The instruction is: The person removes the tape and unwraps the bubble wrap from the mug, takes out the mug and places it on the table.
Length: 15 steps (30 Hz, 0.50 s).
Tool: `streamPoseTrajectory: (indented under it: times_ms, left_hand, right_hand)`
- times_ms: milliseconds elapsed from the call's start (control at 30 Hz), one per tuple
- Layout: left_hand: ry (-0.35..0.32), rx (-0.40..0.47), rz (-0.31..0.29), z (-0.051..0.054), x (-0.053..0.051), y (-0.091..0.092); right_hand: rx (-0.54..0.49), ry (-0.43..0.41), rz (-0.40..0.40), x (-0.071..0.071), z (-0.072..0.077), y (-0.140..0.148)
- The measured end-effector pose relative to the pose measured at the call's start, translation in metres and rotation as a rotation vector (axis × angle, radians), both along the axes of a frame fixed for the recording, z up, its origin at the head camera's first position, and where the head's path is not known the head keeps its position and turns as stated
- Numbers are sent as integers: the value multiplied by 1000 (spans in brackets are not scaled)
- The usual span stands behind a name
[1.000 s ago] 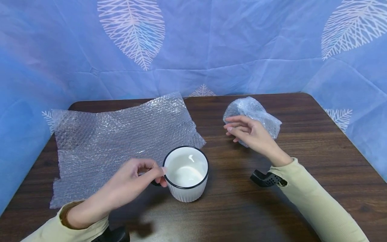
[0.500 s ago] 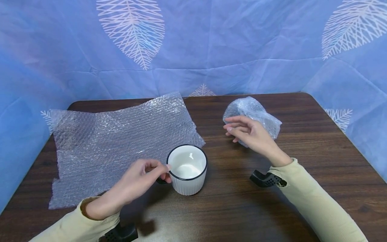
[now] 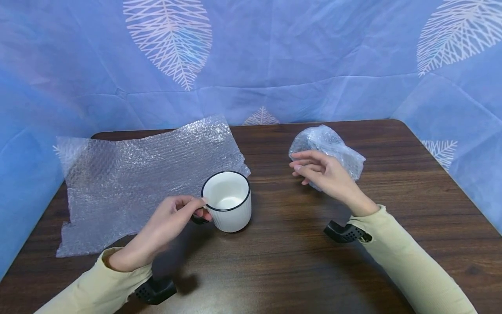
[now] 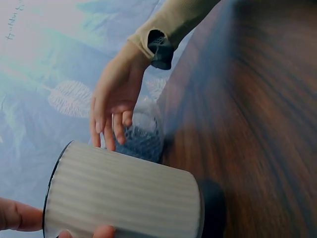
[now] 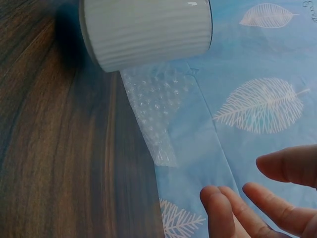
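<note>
A white ribbed mug (image 3: 232, 216) with a dark rim stands upright at the middle of the table, at the right corner of a flat sheet of bubble wrap (image 3: 149, 174). My left hand (image 3: 168, 220) pinches the mug at its dark handle, thumb at the rim; the handle is mostly hidden by the fingers. In the left wrist view the ribbed side of the mug (image 4: 124, 193) fills the lower part. My right hand (image 3: 323, 172), fingers loosely bent and holding nothing, is in front of a crumpled bubble-wrap bundle (image 3: 325, 138); whether they touch cannot be told.
The dark wooden table (image 3: 282, 261) has its back edge against a blue cloth (image 3: 313, 52) with white leaf prints. At the left, the sheet's far corner reaches over the table edge. Dark wrist devices (image 3: 345, 233) sit at both cuffs.
My left hand and the mug have moved away from me and a little left. The bubble-wrap sheet has shifted left and back with them. My right hand has stayed in place.
</note>
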<state>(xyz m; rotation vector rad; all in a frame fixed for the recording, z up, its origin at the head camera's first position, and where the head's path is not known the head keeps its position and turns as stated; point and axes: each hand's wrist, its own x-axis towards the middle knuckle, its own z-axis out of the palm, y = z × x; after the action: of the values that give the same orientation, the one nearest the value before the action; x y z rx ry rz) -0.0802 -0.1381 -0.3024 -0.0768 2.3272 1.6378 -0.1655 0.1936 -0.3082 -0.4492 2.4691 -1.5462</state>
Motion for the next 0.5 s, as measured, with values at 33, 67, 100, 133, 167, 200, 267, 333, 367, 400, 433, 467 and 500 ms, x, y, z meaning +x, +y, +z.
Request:
streamPoseTrajectory:
  times_ms: [33,67,100,133,167,200,267,333,367,400,433,467,500]
  left_hand:
    - [1,-1,3,0,-1,-1]
    - [1,-2,4,0,-1,-2]
    - [3,-7,6,0,-2,-4]
    - [2,-21,9,0,-3,-5]
    - [-3,-29,14,0,-4,-6]
    - [-5,-42,20,0,-4,-7]
    - [-8,-53,35,0,-6,-9]
    - [-8,-63,53,-1,-7,-11]
    - [-6,-64,63,-1,-8,-12]
    - [-3,-65,69,-2,-8,-13]
    - [4,-65,74,-2,-9,-13]
    - [7,-67,81,-2,-9,-14]
    - [12,-77,86,-3,-10,-15]
  right_hand:
    - [0,0,0,0,0,0]
    - [0,1,1,1,0,0]
    - [0,2,0,1,0,0]
    - [1,2,-1,1,0,0]
    - [0,4,-2,1,0,0]
    - [-2,7,-1,1,-1,0]
    - [-3,12,-1,2,-1,0]
    - [-6,15,0,2,-2,0]
    - [-7,16,0,2,-2,0]
    - [-7,16,0,2,-2,0]
    - [-6,15,-1,2,-2,0]
    - [-6,14,-2,2,-2,0]
    - [-5,14,-3,2,-3,0]
